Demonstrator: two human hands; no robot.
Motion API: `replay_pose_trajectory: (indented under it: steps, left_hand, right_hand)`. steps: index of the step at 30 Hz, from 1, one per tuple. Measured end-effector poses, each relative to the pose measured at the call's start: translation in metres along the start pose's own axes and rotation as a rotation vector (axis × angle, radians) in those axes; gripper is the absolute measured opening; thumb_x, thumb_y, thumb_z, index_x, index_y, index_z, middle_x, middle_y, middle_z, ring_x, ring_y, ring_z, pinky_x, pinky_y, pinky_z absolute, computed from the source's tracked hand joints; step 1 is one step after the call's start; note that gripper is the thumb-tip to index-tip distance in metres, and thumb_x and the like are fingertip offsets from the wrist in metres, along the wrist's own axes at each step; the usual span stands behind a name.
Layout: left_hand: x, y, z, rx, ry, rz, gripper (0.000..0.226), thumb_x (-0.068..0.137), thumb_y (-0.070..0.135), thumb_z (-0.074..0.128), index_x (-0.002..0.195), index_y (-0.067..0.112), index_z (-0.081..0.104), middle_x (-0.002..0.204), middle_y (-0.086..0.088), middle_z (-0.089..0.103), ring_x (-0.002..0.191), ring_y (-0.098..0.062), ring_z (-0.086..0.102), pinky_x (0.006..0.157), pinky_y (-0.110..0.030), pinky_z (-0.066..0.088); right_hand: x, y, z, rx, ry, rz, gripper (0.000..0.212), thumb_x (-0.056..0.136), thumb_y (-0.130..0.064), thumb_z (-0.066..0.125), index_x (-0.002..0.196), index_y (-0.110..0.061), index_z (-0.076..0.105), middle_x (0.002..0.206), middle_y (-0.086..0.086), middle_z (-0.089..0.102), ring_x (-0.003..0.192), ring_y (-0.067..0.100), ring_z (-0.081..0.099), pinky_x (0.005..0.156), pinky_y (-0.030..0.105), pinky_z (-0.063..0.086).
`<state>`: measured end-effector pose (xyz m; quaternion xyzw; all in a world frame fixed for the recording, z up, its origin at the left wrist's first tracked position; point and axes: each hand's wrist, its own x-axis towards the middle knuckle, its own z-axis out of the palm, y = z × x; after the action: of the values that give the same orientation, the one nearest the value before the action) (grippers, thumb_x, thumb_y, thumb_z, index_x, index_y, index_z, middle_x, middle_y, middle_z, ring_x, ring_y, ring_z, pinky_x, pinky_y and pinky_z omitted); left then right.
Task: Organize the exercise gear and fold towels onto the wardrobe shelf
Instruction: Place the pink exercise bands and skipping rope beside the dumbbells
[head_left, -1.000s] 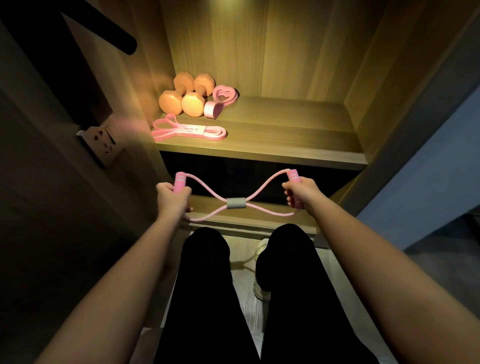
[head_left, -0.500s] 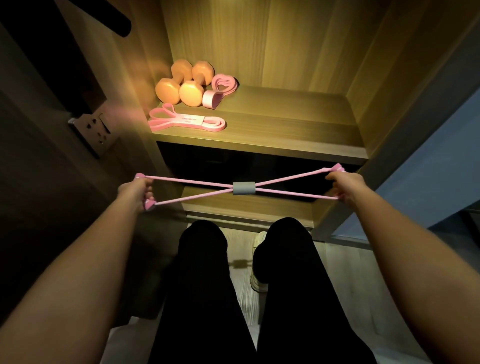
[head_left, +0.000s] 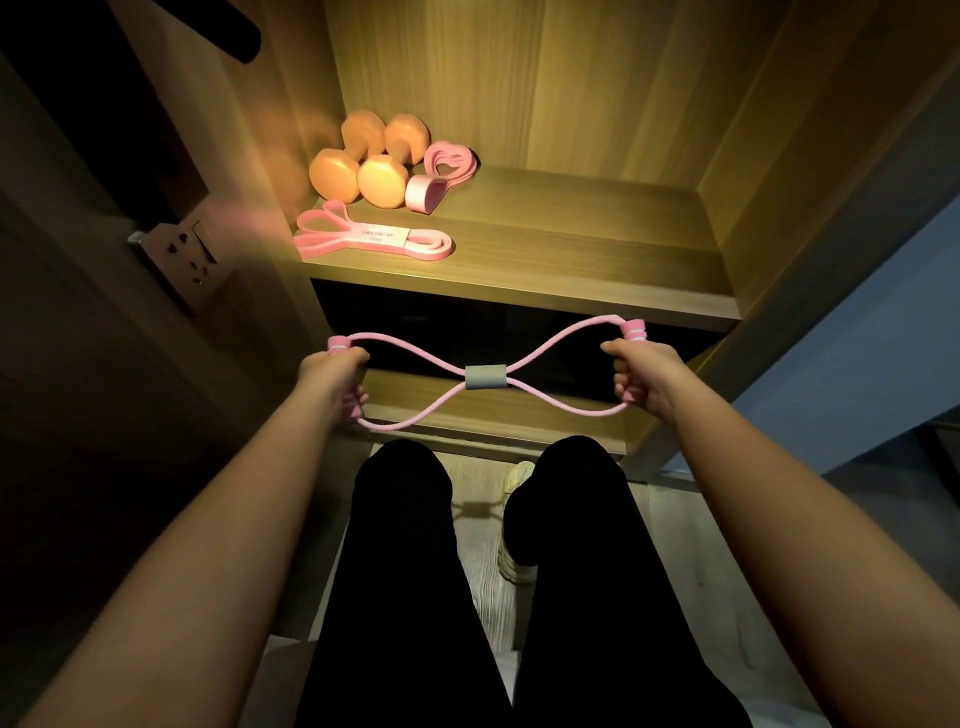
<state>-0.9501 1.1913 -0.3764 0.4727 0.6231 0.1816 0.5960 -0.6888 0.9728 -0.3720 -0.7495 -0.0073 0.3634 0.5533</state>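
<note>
Left hand (head_left: 332, 371) and right hand (head_left: 644, 374), fingers curled tight, each grip a handle of the pink figure-eight resistance band (head_left: 485, 378), held in air before the wardrobe shelf (head_left: 571, 270). Two orange dumbbells (head_left: 363, 161) and pink bands (head_left: 374, 240) sit in the shelf's left rear corner.

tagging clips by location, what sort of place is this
Probably a bedroom, at an open built-in wardrobe: lit wooden shelf holding orange dumbbells and a pink resistance band, with a wall socket on the left.
</note>
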Motion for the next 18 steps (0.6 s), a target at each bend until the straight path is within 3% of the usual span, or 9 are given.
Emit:
replay_pose_trajectory:
  steps: [3,5,9,11,13,15,18]
  left_hand:
    - [-0.015,0.003,0.018,-0.019,-0.115,0.035,0.022,0.098,0.026,0.051,0.110,0.007,0.052,0.082,-0.008,0.053,0.063,-0.017,0.052,0.066,-0.031,0.051]
    - [-0.028,0.005,0.033,-0.045,-0.194,0.050,0.025,0.100,0.030,0.046,0.109,0.008,0.053,0.088,-0.009,0.055,0.069,-0.017,0.055,0.067,-0.030,0.052]
    - [-0.046,0.004,0.056,-0.099,-0.353,0.051,0.025,0.097,0.020,0.054,0.116,0.003,0.052,0.098,-0.015,0.060,0.078,-0.020,0.062,0.069,-0.034,0.056]
    - [-0.051,0.000,0.063,-0.056,-0.402,0.089,0.029,0.094,0.018,0.061,0.117,0.002,0.057,0.097,-0.014,0.062,0.080,-0.021,0.063,0.064,-0.033,0.054]
    - [-0.054,-0.003,0.066,-0.029,-0.404,0.135,0.023,0.091,0.022,0.066,0.110,0.008,0.064,0.093,-0.009,0.065,0.082,-0.020,0.061,0.070,-0.032,0.049]
    - [-0.058,-0.005,0.068,-0.035,-0.417,0.140,0.014,0.090,0.025,0.067,0.099,0.014,0.067,0.084,-0.005,0.064,0.072,-0.016,0.057,0.068,-0.029,0.044]
    - [-0.061,-0.008,0.071,-0.059,-0.444,0.129,0.013,0.090,0.023,0.067,0.093,0.011,0.069,0.071,-0.002,0.065,0.052,-0.007,0.050,0.051,-0.020,0.040]
  right_hand:
    - [-0.013,-0.002,0.020,0.054,-0.113,0.004,0.006,0.091,-0.012,0.062,0.088,-0.013,0.057,0.063,0.001,0.051,0.045,0.010,0.046,0.043,0.024,0.045]
    - [-0.022,-0.004,0.034,0.084,-0.173,0.003,0.005,0.092,-0.009,0.059,0.089,-0.011,0.057,0.067,0.004,0.053,0.050,0.012,0.050,0.047,0.026,0.050]
    - [-0.044,-0.006,0.058,0.121,-0.324,0.001,0.002,0.093,-0.004,0.055,0.093,-0.003,0.057,0.074,0.010,0.060,0.059,0.015,0.058,0.055,0.027,0.054]
    - [-0.053,-0.006,0.067,0.130,-0.367,-0.004,0.003,0.094,-0.003,0.054,0.093,-0.001,0.056,0.077,0.011,0.062,0.062,0.016,0.060,0.059,0.030,0.055]
    - [-0.061,-0.007,0.073,0.122,-0.397,-0.036,0.003,0.094,-0.002,0.054,0.092,-0.002,0.056,0.079,0.013,0.063,0.064,0.017,0.062,0.060,0.029,0.055]
    - [-0.067,-0.006,0.077,0.101,-0.425,-0.069,0.004,0.093,0.001,0.055,0.091,-0.002,0.057,0.080,0.013,0.065,0.063,0.016,0.064,0.056,0.027,0.055]
    - [-0.069,-0.002,0.080,-0.049,-0.404,-0.133,0.006,0.089,-0.003,0.063,0.088,-0.007,0.059,0.078,0.011,0.065,0.058,0.015,0.062,0.048,0.024,0.051]
